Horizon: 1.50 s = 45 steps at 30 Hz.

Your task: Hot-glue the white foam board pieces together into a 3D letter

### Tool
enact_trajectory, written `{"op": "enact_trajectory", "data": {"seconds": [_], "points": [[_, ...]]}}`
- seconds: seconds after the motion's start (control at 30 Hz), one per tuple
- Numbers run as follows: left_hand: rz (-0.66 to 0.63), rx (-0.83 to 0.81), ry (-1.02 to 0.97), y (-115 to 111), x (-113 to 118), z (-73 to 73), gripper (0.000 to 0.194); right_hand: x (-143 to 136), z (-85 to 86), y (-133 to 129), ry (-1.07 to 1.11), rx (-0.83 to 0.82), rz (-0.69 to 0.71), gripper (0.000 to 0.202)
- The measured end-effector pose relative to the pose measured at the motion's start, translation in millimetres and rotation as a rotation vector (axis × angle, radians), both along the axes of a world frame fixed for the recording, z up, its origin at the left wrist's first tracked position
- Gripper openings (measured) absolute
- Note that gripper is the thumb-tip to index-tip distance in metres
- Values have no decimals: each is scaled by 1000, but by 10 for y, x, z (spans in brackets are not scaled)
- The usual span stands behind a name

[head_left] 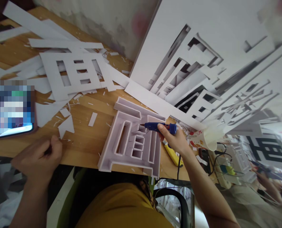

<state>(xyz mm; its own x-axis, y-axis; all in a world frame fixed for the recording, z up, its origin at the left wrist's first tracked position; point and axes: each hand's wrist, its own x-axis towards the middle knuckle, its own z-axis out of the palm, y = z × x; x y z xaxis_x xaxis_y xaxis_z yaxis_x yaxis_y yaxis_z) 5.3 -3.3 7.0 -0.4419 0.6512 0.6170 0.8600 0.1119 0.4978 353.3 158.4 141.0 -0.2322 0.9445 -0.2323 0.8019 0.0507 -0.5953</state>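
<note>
right hand (173,139) grips blue glue gun (160,127), nozzle on white foam-board 3D character (133,139), frame centre | left hand (39,156) loosely curled, lower left | likely light, dentable; hold outer walls

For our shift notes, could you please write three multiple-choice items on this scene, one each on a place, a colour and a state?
1. Where does the nozzle of the blue hot-glue gun point?
A. into the raised white foam-board character
B. at the phone
C. at the paper cup

2. What colour is the utility knife lying beside the right hand?
A. red
B. yellow
C. green

3. How is the left hand?
A. flat and open
B. closed in a loose fist at the wooden table's edge
C. gripping the glue gun

Answers: 1 A, the tip sits among its inner walls. 2 B, its body is yellow. 3 B, the fingers are curled.
</note>
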Motion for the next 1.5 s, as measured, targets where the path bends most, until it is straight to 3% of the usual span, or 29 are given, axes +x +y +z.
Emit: {"op": "enact_trajectory", "data": {"seconds": [0.2,0.6,1.0,1.2,1.5], "points": [[-7,-47,-20,-4,2,52,37,19,27,-24,15,3,-21,64],[-7,47,51,43,-29,-20,38,211,-5,-46,-30,5,-16,66],[45,-72,-49,0,-7,12,40,253,10,-86,-33,36,-31,64],[18,37,57,48,-57,-41,43,244,40,-147,-51,26,-2,63],[-10,46,118,42,-92,-70,39,176,109,-129,-35,55,-13,65]]}}
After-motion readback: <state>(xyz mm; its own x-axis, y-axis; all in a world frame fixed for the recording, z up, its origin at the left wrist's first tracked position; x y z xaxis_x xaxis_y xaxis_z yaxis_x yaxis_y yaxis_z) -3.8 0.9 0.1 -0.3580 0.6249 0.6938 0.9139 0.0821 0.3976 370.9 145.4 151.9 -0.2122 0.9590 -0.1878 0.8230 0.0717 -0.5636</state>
